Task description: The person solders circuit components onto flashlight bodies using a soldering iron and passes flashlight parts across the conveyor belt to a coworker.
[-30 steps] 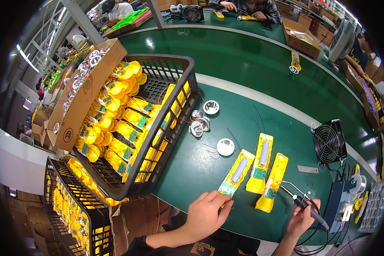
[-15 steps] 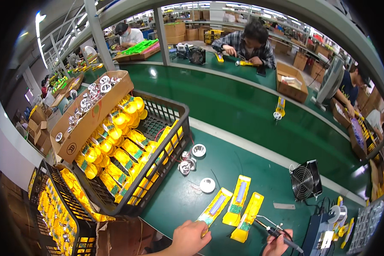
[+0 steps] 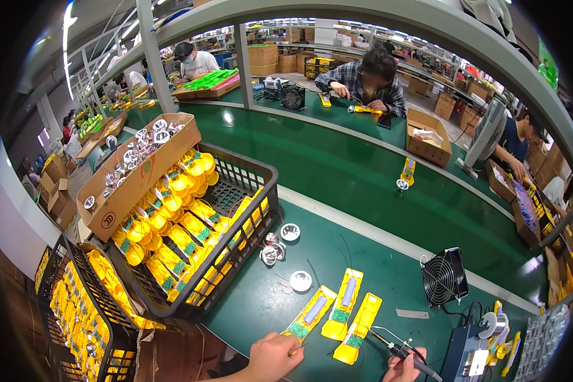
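My left hand (image 3: 274,358) is closed, thumb and fingers pinching the near end of a yellow plastic housing (image 3: 306,321) that holds a lilac battery cell (image 3: 314,309) and a green circuit board. Two similar housings lie beside it: a middle one (image 3: 332,328) with a cell and a right one (image 3: 365,313) with no cell showing. At the lower right my right hand (image 3: 403,368) grips a soldering iron (image 3: 398,351) with a thin wire guide; its tip points at the right housing's board. Whether it touches is too small to tell.
Round silver reflectors (image 3: 290,232) lie left of the housings. A black crate (image 3: 270,191) of yellow parts carries a cardboard box (image 3: 111,219) of reflectors. To the right are a metal strip (image 3: 412,314), a black fan (image 3: 445,278) and a solder spool (image 3: 492,325). Co-workers sit beyond the green conveyor (image 3: 337,167).
The yellow piece on the conveyor has moved left. The view has shifted slightly, and both hands keep nearly the same places and grips.
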Motion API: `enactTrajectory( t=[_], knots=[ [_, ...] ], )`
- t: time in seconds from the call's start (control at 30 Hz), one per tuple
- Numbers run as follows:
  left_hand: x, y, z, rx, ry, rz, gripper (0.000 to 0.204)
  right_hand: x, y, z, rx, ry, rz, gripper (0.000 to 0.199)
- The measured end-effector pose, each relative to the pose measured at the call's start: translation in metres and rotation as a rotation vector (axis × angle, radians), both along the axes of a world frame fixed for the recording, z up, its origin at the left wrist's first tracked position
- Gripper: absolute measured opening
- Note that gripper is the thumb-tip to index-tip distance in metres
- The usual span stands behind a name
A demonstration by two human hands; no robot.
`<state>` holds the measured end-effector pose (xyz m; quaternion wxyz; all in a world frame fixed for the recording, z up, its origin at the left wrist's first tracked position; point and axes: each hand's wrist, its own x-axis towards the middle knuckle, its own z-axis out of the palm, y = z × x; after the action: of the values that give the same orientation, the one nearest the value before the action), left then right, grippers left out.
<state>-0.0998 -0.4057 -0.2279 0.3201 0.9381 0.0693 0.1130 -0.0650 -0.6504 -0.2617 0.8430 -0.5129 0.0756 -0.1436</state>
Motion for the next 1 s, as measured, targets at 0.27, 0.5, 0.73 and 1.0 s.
enactTrajectory(
  t=[0.27,0.5,0.73,1.0],
  knots=[
    [-0.009,0.017,0.017,-0.224,0.045,-0.175,0.019,-0.004,0.000,0.000,-0.014,0.018,-0.012,0.018],
    [-0.019,0.048,0.006,-0.518,0.063,-0.095,0.012,-0.002,0.002,-0.002,-0.006,0.059,-0.025,0.018],
    [-0.009,0.060,-0.013,-0.560,0.016,-0.149,0.011,0.001,0.013,0.013,-0.142,-0.072,-0.030,0.018],
    [-0.010,0.060,-0.012,-0.577,0.053,-0.152,0.006,-0.008,0.037,0.036,-0.221,-0.043,0.001,0.019]
  ],
)
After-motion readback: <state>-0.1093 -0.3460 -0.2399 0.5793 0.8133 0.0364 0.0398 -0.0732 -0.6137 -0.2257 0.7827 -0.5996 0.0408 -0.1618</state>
